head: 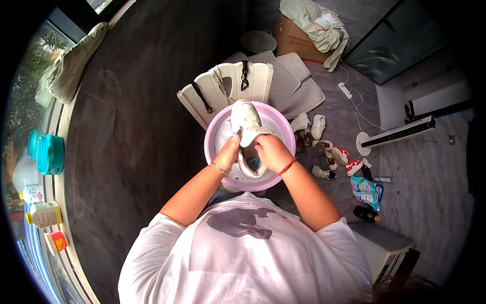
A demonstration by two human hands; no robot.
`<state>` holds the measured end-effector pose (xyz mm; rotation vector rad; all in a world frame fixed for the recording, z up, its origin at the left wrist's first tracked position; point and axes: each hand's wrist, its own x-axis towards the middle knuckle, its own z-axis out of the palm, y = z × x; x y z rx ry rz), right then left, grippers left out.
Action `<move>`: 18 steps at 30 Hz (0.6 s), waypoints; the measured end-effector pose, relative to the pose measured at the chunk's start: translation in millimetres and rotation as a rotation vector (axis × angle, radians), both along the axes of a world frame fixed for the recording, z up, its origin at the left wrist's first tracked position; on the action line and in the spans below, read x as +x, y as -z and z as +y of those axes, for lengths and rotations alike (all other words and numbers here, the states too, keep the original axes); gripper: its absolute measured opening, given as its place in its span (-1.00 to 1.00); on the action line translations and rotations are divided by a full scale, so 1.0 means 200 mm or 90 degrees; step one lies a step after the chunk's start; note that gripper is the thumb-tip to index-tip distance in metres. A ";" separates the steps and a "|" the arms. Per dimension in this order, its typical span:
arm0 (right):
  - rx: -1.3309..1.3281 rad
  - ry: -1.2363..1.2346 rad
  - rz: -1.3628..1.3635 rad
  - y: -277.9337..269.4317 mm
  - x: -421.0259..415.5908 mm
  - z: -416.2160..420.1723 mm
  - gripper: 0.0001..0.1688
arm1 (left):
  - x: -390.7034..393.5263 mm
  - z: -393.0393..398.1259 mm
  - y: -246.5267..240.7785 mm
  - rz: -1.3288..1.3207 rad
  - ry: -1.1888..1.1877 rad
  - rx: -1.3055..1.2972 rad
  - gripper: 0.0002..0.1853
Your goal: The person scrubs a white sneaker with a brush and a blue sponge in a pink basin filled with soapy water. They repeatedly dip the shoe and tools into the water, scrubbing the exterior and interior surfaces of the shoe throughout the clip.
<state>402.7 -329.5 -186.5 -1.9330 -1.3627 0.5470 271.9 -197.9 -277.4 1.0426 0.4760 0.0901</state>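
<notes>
A white sneaker (246, 117) without laces is held over a pink plastic basin (210, 136), its toe pointing away from me. Sudsy water (222, 135) fills the basin around it. My left hand (228, 152) grips the shoe's left side near the opening. On the other side, my right hand (274, 150) holds the collar by the tongue, its fingertips partly hidden inside the shoe. Something blue shows within the shoe opening, too small to name. Just beyond the basin stands a white slatted plastic chair or stool (212, 85), with black shoelaces (244, 75) and pale laces draped over it.
Several shoes (322, 154) lie on the floor at right, near a teal packet (364, 190) and a dark bottle (365, 214). A tower fan (396, 133) and power strip (344, 91) with cords are farther right. Grey mats (300, 95) and a cardboard box (296, 38) sit ahead. The left windowsill holds a sneaker (74, 64).
</notes>
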 end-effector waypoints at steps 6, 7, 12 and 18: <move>-0.026 0.091 0.030 -0.02 0.02 0.08 -0.55 | -0.02 0.02 0.01 -0.058 0.102 0.025 -0.13; 0.018 0.109 0.069 -0.01 0.03 0.09 -0.59 | -0.02 0.03 -0.01 -0.074 0.136 0.019 -0.14; 0.178 0.202 0.192 0.11 0.08 0.07 -0.80 | -0.01 0.03 -0.09 0.066 0.052 -0.132 -0.16; 0.050 0.110 -0.031 0.05 0.01 0.03 -0.85 | 0.03 0.03 -0.20 0.270 0.094 -0.096 -0.11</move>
